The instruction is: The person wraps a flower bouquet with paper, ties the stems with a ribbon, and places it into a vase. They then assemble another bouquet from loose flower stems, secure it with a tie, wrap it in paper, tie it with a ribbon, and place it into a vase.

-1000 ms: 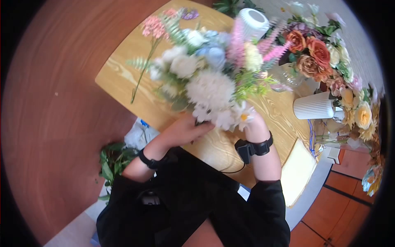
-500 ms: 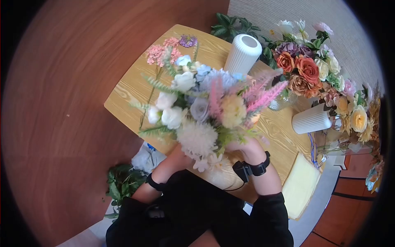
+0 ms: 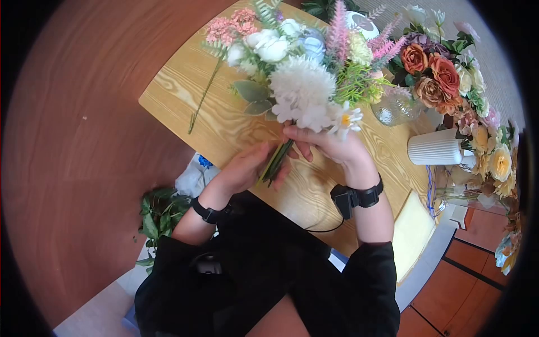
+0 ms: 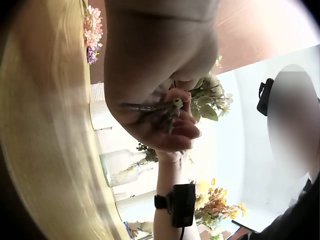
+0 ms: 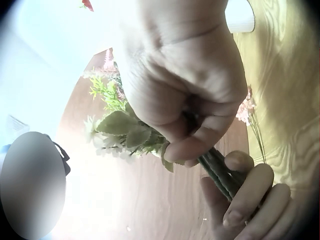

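Note:
A mixed bouquet (image 3: 303, 81) of white, blue, pale yellow and pink flowers is held over the table, blooms leaning away from me. My right hand (image 3: 339, 146) grips its stems just under the white blossoms, thumb across the front. Lower down, my left hand (image 3: 242, 168) cups the bundled green stems (image 3: 275, 162) near their cut ends. In the right wrist view the left fingers (image 5: 255, 192) curl round the stems, close below the right hand. Cut stem ends (image 4: 177, 103) show against the left palm in the left wrist view.
Pink flowers (image 3: 230, 27) on a long stem lie at the table's left. A white ribbed vase (image 3: 362, 25) is at the back; a clear glass vase (image 3: 393, 109) and another white vase (image 3: 433, 147) are at the right, beside large arrangements (image 3: 441, 78). Pale yellow sheets (image 3: 414, 233) lie at the right edge.
The bouquet, earlier with its blooms facing up and covering the hands, has tipped away, and its stems now show. Both hands have come into view on them. The head view has shifted.

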Action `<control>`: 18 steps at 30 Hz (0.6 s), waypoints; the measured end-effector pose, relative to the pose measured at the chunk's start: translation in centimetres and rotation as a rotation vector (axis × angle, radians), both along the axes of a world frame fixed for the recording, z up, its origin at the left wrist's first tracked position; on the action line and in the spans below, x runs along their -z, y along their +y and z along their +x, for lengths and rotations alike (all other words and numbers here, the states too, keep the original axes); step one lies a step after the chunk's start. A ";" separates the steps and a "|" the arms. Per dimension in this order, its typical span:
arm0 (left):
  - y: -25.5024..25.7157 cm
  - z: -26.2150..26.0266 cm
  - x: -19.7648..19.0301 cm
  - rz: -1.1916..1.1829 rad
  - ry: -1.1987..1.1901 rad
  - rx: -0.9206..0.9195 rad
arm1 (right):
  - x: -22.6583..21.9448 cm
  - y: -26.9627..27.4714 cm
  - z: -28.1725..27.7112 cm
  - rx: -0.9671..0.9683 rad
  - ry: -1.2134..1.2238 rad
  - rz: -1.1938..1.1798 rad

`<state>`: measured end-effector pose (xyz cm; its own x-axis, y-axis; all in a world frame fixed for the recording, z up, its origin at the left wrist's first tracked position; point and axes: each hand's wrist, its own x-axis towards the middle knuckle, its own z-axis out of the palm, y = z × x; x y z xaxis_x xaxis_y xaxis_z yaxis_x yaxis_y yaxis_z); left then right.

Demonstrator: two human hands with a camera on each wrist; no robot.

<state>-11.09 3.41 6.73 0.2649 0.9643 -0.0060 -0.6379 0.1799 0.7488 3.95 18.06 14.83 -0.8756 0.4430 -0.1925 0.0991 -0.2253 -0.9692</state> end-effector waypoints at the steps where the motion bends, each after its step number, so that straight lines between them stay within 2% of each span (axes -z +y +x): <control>1: -0.3 -0.1 0.3 -0.003 -0.002 -0.002 | 0.1 0.1 0.0 -0.002 -0.002 -0.003; 3: -0.6 -0.3 -0.7 0.021 0.210 -0.114 | 0.2 0.2 -0.2 0.030 0.011 -0.020; 4: -0.7 -0.5 -0.9 0.021 0.211 -0.119 | 0.2 0.3 -0.3 0.025 0.012 -0.019; 6: -1.3 -0.8 -1.3 -0.012 0.638 -0.081 | 0.2 0.3 -0.6 0.039 0.043 -0.036; 10: -1.7 -0.2 -2.1 -0.107 0.736 -0.153 | 0.8 0.5 -1.1 0.031 0.018 -0.006; 12: -1.5 -0.6 -1.6 0.090 0.913 -0.209 | 0.9 0.4 -1.0 0.045 -0.045 0.014; 13: -1.4 -1.3 -1.6 0.089 0.921 -0.224 | 0.9 0.4 -1.1 0.032 -0.038 0.020; 15: -0.7 -3.6 -1.9 0.312 1.418 -0.557 | 0.9 0.1 -0.7 0.091 -0.040 0.030; 17: 0.0 -7.4 -3.6 0.086 1.567 -0.653 | 1.0 0.2 -0.2 0.117 -0.051 0.027; 18: 0.4 -9.5 -3.4 0.046 1.732 -0.721 | 1.1 0.4 0.0 0.123 -0.060 0.047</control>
<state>-20.58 3.83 10.13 -0.4094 0.8806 0.2385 0.7995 0.2204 0.5588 3.99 18.49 13.73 -0.8019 0.5556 -0.2196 0.1319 -0.1938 -0.9721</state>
